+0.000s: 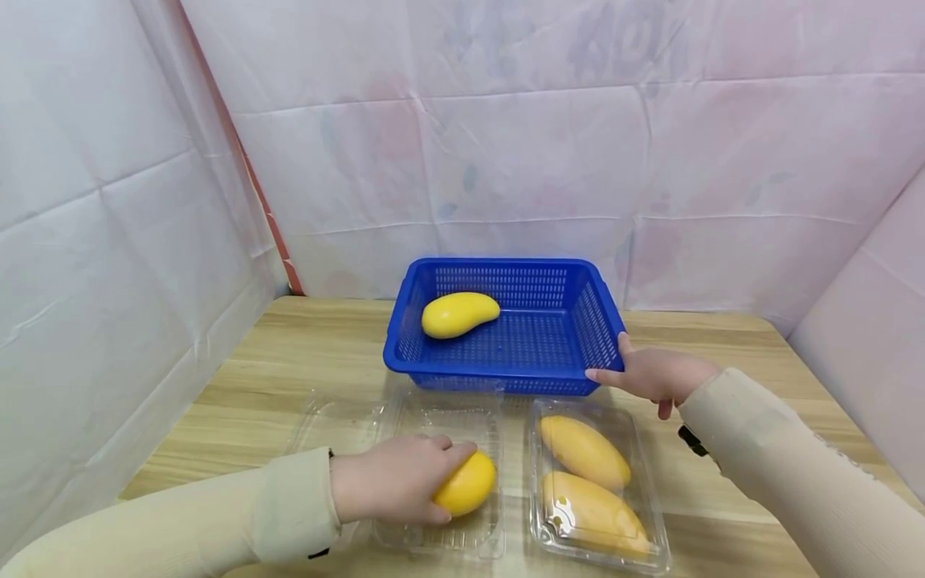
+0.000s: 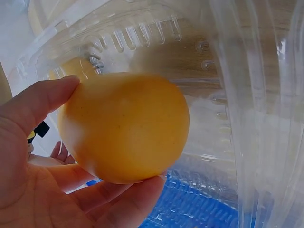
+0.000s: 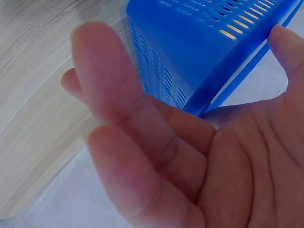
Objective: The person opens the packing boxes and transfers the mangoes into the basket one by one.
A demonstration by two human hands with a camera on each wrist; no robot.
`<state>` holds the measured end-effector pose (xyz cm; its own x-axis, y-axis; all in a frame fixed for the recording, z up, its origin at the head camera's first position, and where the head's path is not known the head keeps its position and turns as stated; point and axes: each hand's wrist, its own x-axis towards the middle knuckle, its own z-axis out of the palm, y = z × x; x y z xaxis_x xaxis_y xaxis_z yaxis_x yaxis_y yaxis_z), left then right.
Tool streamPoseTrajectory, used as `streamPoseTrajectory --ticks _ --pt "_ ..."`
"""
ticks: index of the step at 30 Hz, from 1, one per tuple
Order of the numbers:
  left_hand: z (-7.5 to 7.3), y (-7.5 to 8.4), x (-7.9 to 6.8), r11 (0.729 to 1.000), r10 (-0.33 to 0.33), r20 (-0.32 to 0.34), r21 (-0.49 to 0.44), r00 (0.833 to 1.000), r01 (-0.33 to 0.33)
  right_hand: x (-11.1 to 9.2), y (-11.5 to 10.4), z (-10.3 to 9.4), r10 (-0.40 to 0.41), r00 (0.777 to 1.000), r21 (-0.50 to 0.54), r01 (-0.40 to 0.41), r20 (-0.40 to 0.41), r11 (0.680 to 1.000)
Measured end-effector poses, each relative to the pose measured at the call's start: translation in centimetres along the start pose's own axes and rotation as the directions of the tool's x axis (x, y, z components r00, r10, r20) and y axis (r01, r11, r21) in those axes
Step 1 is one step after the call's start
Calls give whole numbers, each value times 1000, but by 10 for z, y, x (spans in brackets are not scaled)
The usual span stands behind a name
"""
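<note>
My left hand [image 1: 405, 479] grips a yellow-orange mango [image 1: 466, 484], thumb on one side and fingers curled round the other. It is over an open clear plastic clamshell box [image 1: 491, 536]; in the left wrist view, the box's ribbed wall lies behind the fruit. My right hand [image 1: 658, 375] is at the near right corner of a blue plastic basket [image 1: 506, 372]. Its thumb and index finger stretch along the rim on either side of the corner, while the other fingers [image 3: 123, 156] hang loosely bent. One yellow mango [image 1: 458, 314] lies in the basket's left part.
A closed clear clamshell box [image 1: 536, 514] with two mangoes [image 1: 588, 453] stands to the right of the open one. The open box's lid [image 1: 340, 421] spreads to the left. Wood-patterned table [image 1: 289, 353] lies beneath; pale printed sheets [image 1: 535, 160] hang behind and at both sides.
</note>
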<state>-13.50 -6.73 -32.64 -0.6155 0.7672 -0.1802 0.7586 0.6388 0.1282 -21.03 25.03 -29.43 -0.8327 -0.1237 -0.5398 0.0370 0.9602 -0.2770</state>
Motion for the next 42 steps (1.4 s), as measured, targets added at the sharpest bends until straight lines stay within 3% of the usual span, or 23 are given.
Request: streamPoseTrajectory --ticks 12,42 --pt "-7 -3 -3 998 -32 -18 -46 999 31 -1 0 -1 2 1000 -24 -2 -8 1000" --pt "-17 -9 0 999 -42 -60 -31 997 41 -2 0 1 5 1000 -21 -5 -10 1000"
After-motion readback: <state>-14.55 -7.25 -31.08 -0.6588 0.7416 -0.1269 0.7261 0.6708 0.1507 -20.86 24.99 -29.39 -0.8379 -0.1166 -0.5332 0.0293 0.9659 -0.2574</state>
